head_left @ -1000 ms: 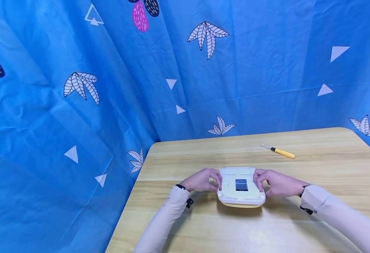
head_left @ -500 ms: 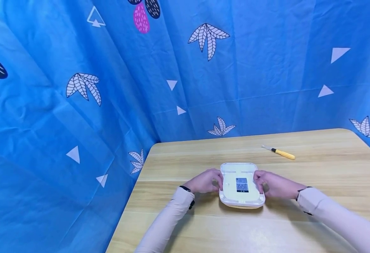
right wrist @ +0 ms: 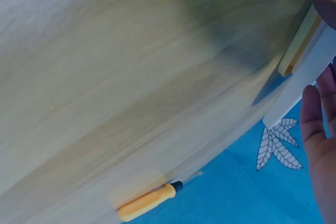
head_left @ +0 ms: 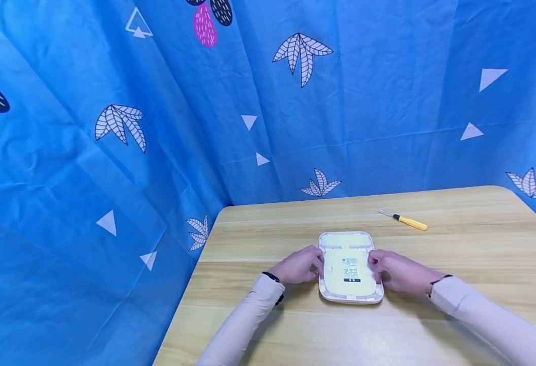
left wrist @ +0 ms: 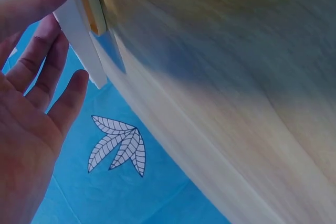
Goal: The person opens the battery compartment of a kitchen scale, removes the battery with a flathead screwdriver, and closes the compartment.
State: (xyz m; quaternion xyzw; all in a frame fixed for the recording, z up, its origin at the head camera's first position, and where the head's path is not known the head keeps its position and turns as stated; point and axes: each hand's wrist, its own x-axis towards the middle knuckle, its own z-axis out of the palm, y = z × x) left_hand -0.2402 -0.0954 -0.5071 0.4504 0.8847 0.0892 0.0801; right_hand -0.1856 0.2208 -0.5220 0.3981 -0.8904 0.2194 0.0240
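Fingers first: the left hand [head_left: 297, 266] has its fingers [left wrist: 39, 1] fairly straight, one fingertip pressed against the left edge of the white flat device [head_left: 350, 267], the others spread loosely beside it in the left wrist view. On the other side the right hand [head_left: 393, 271] meets the device's right edge, fingers [right wrist: 313, 109] extended alongside the white shell rather than wrapped round it. So both hands are relaxed and flat, bracing the device between them, not clamping it. The device lies underside up on the wooden table [head_left: 455, 325], near the middle, with a small dark label on its pale back panel and a thin yellowish layer showing under the white shell at its near edge. Out to the far right, well apart from the hands, a small screwdriver with a yellow handle [head_left: 407, 220] lies on the table. Behind and to the left hangs a blue patterned cloth [head_left: 158, 127] with white leaves and triangles.
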